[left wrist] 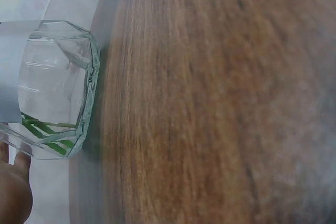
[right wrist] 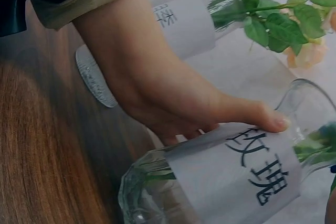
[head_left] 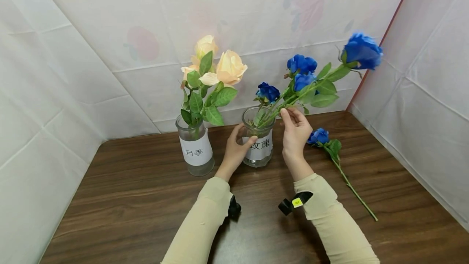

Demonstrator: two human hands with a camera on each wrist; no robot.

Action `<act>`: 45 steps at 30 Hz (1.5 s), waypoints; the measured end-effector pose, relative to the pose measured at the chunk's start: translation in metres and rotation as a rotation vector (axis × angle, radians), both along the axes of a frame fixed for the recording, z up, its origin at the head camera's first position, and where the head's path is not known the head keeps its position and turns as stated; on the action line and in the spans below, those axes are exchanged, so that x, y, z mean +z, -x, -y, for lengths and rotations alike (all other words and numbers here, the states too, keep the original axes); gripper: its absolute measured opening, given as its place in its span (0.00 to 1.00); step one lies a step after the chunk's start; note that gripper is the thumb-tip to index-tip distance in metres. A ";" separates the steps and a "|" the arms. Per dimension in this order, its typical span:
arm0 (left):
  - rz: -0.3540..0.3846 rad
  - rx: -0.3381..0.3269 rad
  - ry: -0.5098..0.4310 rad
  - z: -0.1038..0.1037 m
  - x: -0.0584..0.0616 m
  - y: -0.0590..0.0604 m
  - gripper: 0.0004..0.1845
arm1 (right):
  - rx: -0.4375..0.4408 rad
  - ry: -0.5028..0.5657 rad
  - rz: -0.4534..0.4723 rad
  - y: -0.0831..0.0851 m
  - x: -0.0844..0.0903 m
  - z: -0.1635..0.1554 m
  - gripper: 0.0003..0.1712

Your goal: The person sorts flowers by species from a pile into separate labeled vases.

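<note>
While our left hand point(head_left: 236, 146) cups the glass vase point(head_left: 259, 150), our right hand point(head_left: 294, 131) pinches a blue rose stem point(head_left: 293, 100) leaning toward 2 o'clock, which we judge needs seating deeper

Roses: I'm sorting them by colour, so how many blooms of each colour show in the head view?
Blue roses: 5
Peach roses: 3
Total: 8
</note>
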State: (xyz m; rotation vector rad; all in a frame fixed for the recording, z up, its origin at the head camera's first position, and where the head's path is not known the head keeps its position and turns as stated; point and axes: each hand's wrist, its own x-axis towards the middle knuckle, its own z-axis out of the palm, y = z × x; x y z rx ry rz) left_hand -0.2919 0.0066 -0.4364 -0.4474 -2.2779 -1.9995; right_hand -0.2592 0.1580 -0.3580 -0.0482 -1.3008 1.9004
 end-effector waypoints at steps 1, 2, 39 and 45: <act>-0.001 -0.001 -0.001 0.000 0.000 0.000 0.33 | -0.002 -0.010 0.021 0.002 -0.001 0.001 0.08; 0.000 0.001 0.000 0.000 0.000 0.000 0.33 | -0.004 -0.020 0.042 0.003 -0.002 0.002 0.09; 0.010 -0.017 -0.002 0.001 0.008 -0.005 0.34 | 0.147 -0.067 0.284 -0.002 -0.004 0.006 0.19; 0.003 -0.013 -0.016 0.001 0.001 -0.002 0.33 | 0.150 -0.080 0.253 -0.017 -0.016 0.000 0.20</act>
